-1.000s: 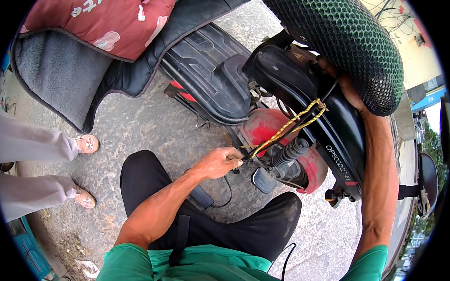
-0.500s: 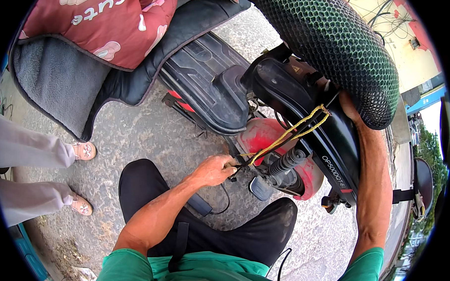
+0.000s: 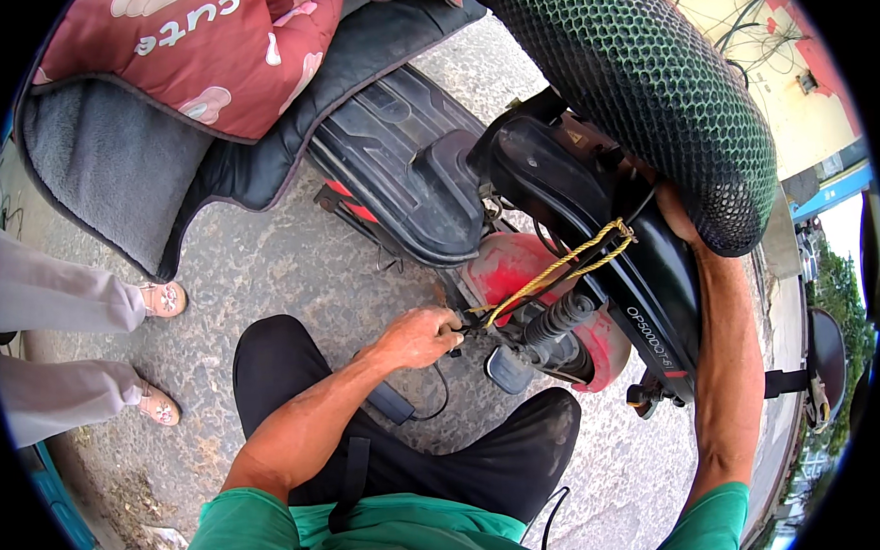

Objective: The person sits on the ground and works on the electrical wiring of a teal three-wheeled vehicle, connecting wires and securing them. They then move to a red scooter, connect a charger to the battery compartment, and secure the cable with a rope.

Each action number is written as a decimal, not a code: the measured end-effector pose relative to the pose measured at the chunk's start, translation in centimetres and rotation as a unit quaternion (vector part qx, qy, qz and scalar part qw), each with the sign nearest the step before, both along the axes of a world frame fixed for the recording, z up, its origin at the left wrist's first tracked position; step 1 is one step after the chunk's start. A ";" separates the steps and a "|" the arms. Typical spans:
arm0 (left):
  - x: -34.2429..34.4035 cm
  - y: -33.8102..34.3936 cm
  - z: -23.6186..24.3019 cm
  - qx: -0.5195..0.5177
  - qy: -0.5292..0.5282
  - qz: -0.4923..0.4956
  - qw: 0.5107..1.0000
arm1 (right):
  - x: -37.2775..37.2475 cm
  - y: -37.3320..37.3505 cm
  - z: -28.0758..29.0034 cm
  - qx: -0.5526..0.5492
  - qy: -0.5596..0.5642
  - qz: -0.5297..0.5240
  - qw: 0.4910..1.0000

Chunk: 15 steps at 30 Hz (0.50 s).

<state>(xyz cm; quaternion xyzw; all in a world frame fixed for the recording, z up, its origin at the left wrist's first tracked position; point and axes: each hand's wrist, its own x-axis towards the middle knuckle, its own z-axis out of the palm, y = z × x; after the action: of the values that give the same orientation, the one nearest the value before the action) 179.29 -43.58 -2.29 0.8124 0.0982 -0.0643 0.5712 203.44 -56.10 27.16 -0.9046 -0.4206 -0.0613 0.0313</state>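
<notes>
My left hand [image 3: 423, 336] is closed in a pinch on the end of a black cord [image 3: 476, 322], low beside the scooter's rear wheel. From near that hand a yellow rope [image 3: 562, 261] runs up to the right alongside the cord and loops over by the black body panel [image 3: 644, 297]. My right hand [image 3: 674, 216] reaches under the raised mesh-covered seat [image 3: 647, 83], at the top of the panel. Its fingers are hidden there by the seat and panel edge. A coil shock absorber [image 3: 561, 319] and a dusty red fender [image 3: 503, 268] sit below the rope.
A black footboard [image 3: 397, 165] lies ahead, with a padded red and grey leg cover [image 3: 200, 70] at upper left. Another person's legs [image 3: 58, 298] stand at left. On the ground between my knees is a dark box [image 3: 390, 401] with a cable. Loose wires hang at upper right.
The far end of the rope loop has dropped slightly and shifted left. My right hand has shifted slightly down and left at the seat's edge. My left hand keeps its pinch.
</notes>
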 end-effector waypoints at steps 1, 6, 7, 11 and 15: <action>0.1 0.0 0.0 -0.001 -0.004 0.001 1.000 | 1.0 -0.4 -0.5 0.004 0.003 0.007 1.000; 0.0 -0.2 -0.2 -0.017 -0.021 0.003 1.000 | 5.6 -1.7 -2.3 0.055 0.067 0.023 0.996; 0.1 -0.1 -0.1 -0.017 -0.020 0.001 1.000 | 5.9 -1.8 -2.2 0.114 0.156 0.006 0.981; 0.5 -0.8 0.5 -0.022 -0.030 -0.020 0.999 | 4.6 -2.9 -0.2 0.193 0.291 -0.026 0.937; -1.2 0.3 0.4 -0.011 -0.047 0.008 0.999 | 1.7 0.4 -0.2 0.131 0.182 0.021 0.974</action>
<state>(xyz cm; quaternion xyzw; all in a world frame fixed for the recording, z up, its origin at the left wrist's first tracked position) 178.06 -43.28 -1.88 0.8071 0.0771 -0.0220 0.5850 205.12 -55.71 26.98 -0.8796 -0.4152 0.0508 0.2267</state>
